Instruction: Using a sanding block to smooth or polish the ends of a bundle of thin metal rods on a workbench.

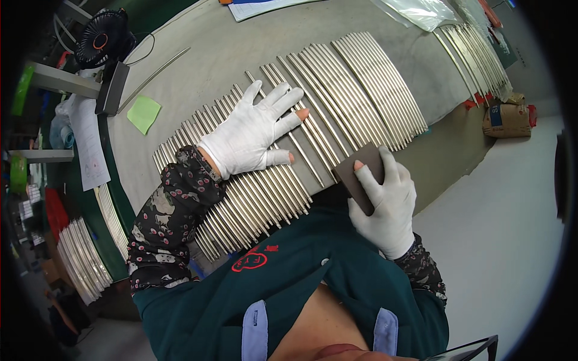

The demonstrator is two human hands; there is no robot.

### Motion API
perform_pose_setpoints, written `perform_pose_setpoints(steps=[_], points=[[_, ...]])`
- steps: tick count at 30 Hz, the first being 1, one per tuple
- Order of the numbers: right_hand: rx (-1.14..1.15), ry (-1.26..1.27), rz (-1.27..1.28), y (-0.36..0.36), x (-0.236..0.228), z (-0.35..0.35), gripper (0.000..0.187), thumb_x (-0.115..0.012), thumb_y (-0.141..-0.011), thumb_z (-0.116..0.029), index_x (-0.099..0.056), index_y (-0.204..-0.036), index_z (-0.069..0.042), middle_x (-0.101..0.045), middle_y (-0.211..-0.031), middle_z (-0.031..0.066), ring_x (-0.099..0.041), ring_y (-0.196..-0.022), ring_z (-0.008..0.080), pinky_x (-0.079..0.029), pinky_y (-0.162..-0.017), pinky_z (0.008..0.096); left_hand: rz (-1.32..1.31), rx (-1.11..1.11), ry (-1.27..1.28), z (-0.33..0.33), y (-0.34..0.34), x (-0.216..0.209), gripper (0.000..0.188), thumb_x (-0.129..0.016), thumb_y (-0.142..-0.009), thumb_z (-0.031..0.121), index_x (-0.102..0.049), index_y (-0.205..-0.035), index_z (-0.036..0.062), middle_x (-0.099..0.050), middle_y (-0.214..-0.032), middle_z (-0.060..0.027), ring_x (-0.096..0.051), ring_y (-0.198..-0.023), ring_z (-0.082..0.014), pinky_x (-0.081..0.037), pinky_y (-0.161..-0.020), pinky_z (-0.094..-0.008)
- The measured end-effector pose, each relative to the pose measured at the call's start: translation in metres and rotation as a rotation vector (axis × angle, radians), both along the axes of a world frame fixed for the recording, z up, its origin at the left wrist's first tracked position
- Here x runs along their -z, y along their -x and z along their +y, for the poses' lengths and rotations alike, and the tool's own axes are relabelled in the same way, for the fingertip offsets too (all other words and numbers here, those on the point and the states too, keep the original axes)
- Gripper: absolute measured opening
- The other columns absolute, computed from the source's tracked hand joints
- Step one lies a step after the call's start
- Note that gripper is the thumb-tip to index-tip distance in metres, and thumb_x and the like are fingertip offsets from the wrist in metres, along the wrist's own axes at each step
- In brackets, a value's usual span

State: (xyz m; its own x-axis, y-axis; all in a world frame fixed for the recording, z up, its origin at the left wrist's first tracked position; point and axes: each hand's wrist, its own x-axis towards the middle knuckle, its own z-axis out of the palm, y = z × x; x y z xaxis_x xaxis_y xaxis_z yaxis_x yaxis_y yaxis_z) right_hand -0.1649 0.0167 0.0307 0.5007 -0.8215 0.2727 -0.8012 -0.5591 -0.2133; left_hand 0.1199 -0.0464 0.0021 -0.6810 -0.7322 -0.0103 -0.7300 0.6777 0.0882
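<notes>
My left hand [247, 135], in a white glove with some fingertips bare, lies spread across a row of slim silvery metal rods [265, 198]. Its fingers reach over a few rods spaced apart in the middle of the table. My right hand [391, 210], gloved likewise, grips a flat dark grey-brown block [363, 175] that looks like a sanding sponge. The block is at the near ends of the middle rods; whether it touches them I cannot tell. To the right of my left hand, more metal rods [379, 81] lie side by side in a closely packed group.
A grey cloth [174, 90] covers the table. On the left are a green paper note [143, 114], a single rod [156, 76] and a black fan [103, 37]. At far right lie bundled rods [472, 60], a plastic bag [421, 12] and a brown carton [507, 121].
</notes>
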Motion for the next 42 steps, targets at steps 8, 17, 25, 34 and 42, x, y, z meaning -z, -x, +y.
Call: perform_pose_setpoints(steps=[8, 17, 25, 34, 42], points=[[-0.052, -0.001, 0.081, -0.021, -0.004, -0.019, 0.053, -0.073, -0.067, -0.022, -0.062, -0.118, -0.012, -0.048, -0.126, 0.0273, -0.057, -0.099, 0.0361, -0.049, -0.071, 0.0416, 0.014, -0.025, -0.045, 0.006, -0.006, -0.005, 0.084, -0.044, -0.087, 0.068, -0.033, -0.148, 0.0120, -0.025, -0.155, -0.0201, -0.025, -0.143, -0.0395, -0.015, -0.114, -0.0609], [-0.040, -0.026, 0.088, -0.031, -0.004, -0.024, 0.052, -0.073, -0.067, -0.020, -0.063, -0.117, -0.012, -0.049, -0.125, 0.0250, -0.057, -0.099, 0.0352, -0.050, -0.071, 0.0423, 0.026, -0.034, -0.060, 0.005, -0.003, -0.007, 0.084, -0.052, -0.084, 0.064, -0.034, -0.148, 0.0114, -0.025, -0.155, -0.0208, -0.024, -0.143, -0.0390, -0.015, -0.115, -0.0609], [0.041, -0.001, -0.003, 0.012, -0.004, 0.000, 0.062, -0.076, -0.060, -0.014, -0.061, -0.121, -0.015, -0.046, -0.134, 0.0246, -0.052, -0.109, 0.0367, -0.044, -0.084, 0.0427, 0.067, -0.024, -0.021, -0.003, 0.005, -0.001, 0.083, -0.050, -0.085, 0.065, -0.036, -0.146, 0.0100, -0.027, -0.154, -0.0215, -0.026, -0.142, -0.0399, -0.016, -0.114, -0.0608], [0.020, 0.019, 0.114, -0.029, -0.004, -0.036, 0.052, -0.073, -0.067, -0.021, -0.062, -0.117, -0.014, -0.050, -0.125, 0.0248, -0.057, -0.101, 0.0353, -0.050, -0.071, 0.0420, 0.092, -0.028, -0.015, -0.007, 0.013, -0.004, 0.079, -0.060, -0.083, 0.055, -0.039, -0.143, 0.0076, -0.029, -0.153, -0.0211, -0.027, -0.142, -0.0395, -0.018, -0.114, -0.0596], [0.054, 0.008, -0.006, 0.021, -0.006, 0.007, 0.063, -0.076, -0.059, -0.015, -0.061, -0.121, -0.014, -0.046, -0.134, 0.0251, -0.052, -0.109, 0.0369, -0.044, -0.088, 0.0450, 0.085, -0.024, 0.061, -0.007, 0.014, -0.002, 0.075, -0.058, -0.085, 0.057, -0.046, -0.139, 0.0071, -0.033, -0.152, -0.0168, -0.030, -0.142, -0.0332, -0.021, -0.114, -0.0568]])
